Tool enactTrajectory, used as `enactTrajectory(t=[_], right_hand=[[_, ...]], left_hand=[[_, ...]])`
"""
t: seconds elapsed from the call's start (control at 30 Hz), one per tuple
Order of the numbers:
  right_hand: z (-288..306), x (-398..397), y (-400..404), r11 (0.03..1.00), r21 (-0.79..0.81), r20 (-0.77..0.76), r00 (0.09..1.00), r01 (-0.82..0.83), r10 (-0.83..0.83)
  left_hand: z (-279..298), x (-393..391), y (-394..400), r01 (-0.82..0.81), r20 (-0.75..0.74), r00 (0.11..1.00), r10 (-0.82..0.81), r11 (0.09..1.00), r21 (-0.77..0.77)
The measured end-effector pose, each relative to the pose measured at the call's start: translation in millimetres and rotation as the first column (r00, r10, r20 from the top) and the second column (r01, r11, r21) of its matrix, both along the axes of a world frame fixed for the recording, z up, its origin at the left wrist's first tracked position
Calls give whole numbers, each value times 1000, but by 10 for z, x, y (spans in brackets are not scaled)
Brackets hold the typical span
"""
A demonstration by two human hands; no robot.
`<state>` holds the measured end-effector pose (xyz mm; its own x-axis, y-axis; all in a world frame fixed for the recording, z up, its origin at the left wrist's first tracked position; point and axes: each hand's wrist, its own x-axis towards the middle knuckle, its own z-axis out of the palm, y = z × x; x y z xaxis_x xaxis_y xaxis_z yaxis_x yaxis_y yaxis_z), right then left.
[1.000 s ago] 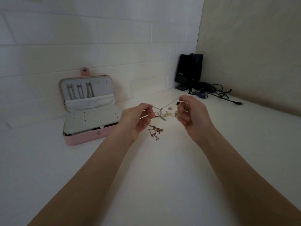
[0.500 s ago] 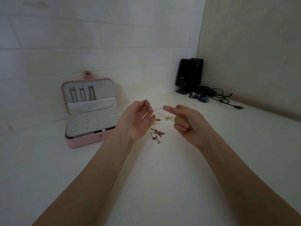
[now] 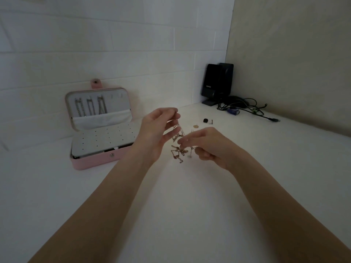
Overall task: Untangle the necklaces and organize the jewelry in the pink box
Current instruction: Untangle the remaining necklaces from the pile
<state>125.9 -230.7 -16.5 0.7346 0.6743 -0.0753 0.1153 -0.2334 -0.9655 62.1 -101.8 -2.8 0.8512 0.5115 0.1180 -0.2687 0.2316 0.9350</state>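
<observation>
1. A second ago both hands pull one chain taut and level between them; now the left hand [image 3: 157,133] is raised and pinches the top of the chain [image 3: 178,132] in its fingertips, so the chain hangs down in loops instead of stretching across.
2. The right hand [image 3: 210,147] has dropped lower and nearer the left, fingers curled, pinching the lower end of the chain just above the tangle of necklaces [image 3: 178,153] on the surface [image 3: 171,205].
3. This reads as one strand coming free of the knot; the rest looks still tangled.
4. The pink box [image 3: 98,130] stands open to the left, well apart; three chains hang in its lid.
5. Small earrings [image 3: 206,121] lie loose beyond the hands; sorting is not yet done.
</observation>
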Motion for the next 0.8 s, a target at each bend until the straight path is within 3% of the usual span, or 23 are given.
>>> enactTrajectory(t=[0.1, 0.23, 0.33, 0.5, 0.6, 0.7, 0.8], right_hand=[[68, -12, -35, 993, 48, -93, 990, -104, 108], [93, -37, -75, 973, 100, -83, 973, -207, 216], [52, 42, -51, 979, 203, -92, 996, 7, 12], [51, 106, -48, 889, 376, -57, 964, 263, -261], [26, 109, -18, 868, 360, 45, 923, 342, -382], [-32, 169, 0, 851, 277, 261, 817, 447, -514], [-104, 244, -4, 879, 113, 478, 750, 464, -457]], left_hand=[[1, -10, -5, -11, -11, 1000, 12, 997, 82], [-15, -38, 23, -22, -73, 997, 36, 981, 191], [-35, -63, 33, -19, -173, 983, 67, 964, 264], [-39, -132, 44, 83, -327, 942, 75, 892, 443], [-17, -151, 27, 176, -377, 926, 6, 878, 445], [6, -141, -6, 176, -374, 927, 7, 874, 452], [-6, -118, -23, 74, -287, 954, 83, 867, 494]])
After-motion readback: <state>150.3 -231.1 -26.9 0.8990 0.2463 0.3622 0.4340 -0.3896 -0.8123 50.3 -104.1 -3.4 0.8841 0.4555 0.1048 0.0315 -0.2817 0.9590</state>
